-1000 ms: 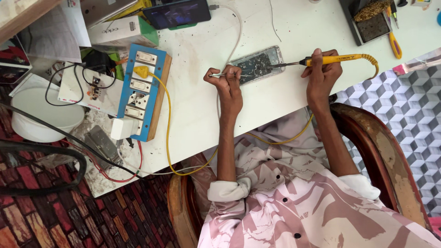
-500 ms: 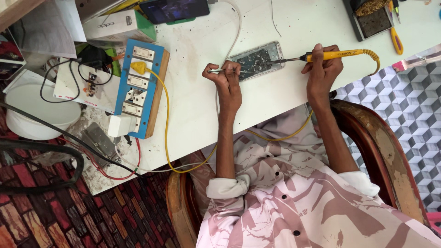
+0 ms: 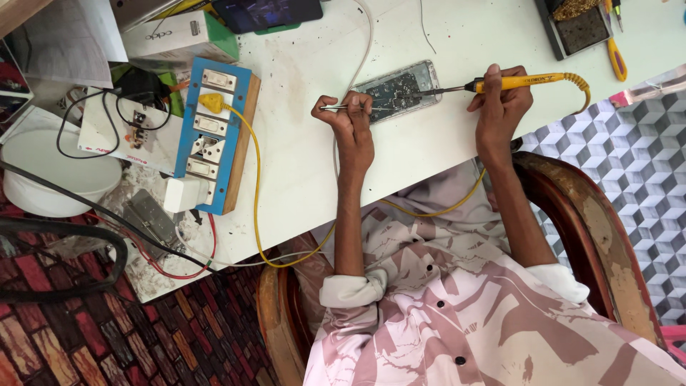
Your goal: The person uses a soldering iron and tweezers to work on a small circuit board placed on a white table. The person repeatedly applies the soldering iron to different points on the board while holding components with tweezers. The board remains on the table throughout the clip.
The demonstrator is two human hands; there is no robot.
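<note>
An opened phone point(image 3: 398, 89) lies on the white table point(image 3: 307, 157) with its circuit board showing. My left hand point(image 3: 348, 118) pinches metal tweezers point(image 3: 344, 107) whose tips reach the phone's left end. My right hand point(image 3: 502, 100) grips a yellow-handled soldering iron point(image 3: 525, 81); its thin metal tip touches the board from the right. The iron's yellow cord point(image 3: 250, 164) runs under my arms to a plug in the blue switch board point(image 3: 207, 136).
A blue wooden-edged switch board with a white adapter sits at the left. Beside it are a white box point(image 3: 182, 36), a white bowl point(image 3: 50, 168) and black cables. A dark tray point(image 3: 582, 28) and yellow-handled tool point(image 3: 616, 53) lie top right. I sit in a wooden chair point(image 3: 593, 229).
Both hands and the tools hold nearly the same place over the phone; only the camera view has shifted slightly.
</note>
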